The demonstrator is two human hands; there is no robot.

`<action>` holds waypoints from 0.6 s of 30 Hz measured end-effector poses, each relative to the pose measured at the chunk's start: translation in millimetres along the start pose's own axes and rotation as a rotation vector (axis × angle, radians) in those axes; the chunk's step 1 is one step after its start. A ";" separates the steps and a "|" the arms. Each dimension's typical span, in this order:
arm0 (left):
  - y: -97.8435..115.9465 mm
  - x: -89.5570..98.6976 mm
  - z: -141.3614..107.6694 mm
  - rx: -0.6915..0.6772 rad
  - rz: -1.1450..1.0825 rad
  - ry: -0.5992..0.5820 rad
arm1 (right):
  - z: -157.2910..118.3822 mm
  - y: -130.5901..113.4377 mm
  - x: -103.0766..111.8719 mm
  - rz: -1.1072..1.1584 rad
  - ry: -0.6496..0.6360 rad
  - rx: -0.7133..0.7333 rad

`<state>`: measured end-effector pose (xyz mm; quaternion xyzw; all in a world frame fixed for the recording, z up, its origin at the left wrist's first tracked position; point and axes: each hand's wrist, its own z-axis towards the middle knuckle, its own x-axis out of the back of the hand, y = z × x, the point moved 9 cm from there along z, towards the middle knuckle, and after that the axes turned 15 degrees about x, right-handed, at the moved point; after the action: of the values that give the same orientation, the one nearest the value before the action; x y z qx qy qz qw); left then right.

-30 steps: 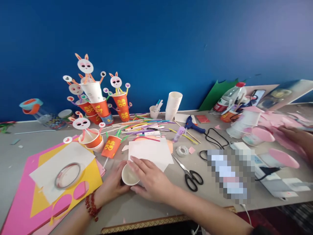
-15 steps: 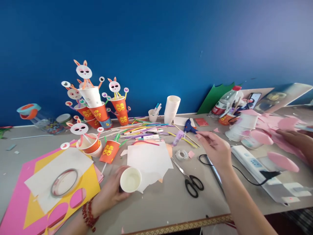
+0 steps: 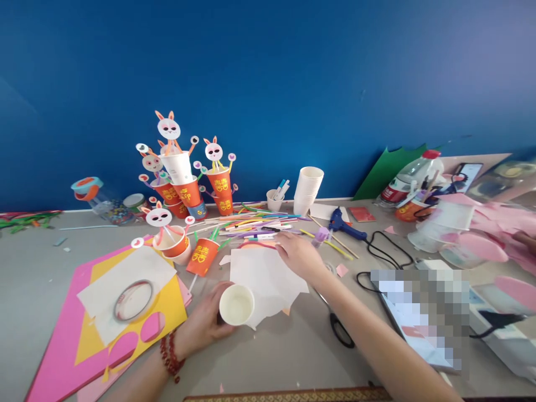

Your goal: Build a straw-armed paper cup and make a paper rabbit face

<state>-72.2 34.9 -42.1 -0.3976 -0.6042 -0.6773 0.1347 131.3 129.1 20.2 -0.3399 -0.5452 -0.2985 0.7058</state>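
Cup [image 3: 237,305] in left hand [image 3: 206,319], right [image 3: 299,258] near markers [image 3: 258,237]

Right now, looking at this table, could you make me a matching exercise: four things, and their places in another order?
1. Blue plastic glue gun
2. Thin grey tape ring
3. Single white paper cup
4. Upright white paper cup stack

A. Close beside the white marker cup
B. In the left hand
C. Right of the purple tube
D. On white paper over yellow paper

Pairs: 1-C, 2-D, 3-B, 4-A
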 end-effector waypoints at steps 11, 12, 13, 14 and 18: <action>6.3 -0.9 1.6 -0.008 -0.060 -0.032 | 55.2 47.1 -40.2 -0.241 -0.167 -0.118; 6.5 -0.9 1.7 -0.011 -0.063 -0.032 | 56.0 47.0 -41.2 -0.241 -0.168 -0.102; 6.7 -0.6 1.6 -0.017 -0.067 -0.028 | 56.8 46.8 -41.5 -0.238 -0.167 -0.088; 7.0 -0.3 1.3 -0.023 -0.071 -0.025 | 57.8 46.5 -41.1 -0.230 -0.163 -0.078; 7.1 -0.2 0.4 -0.027 -0.073 -0.030 | 61.9 45.3 -30.2 -0.171 -0.107 -0.070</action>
<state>-67.3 33.6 -37.2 -0.3871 -0.6110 -0.6839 0.0953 125.3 207.3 -5.3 -0.3321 -0.5984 -0.3579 0.6352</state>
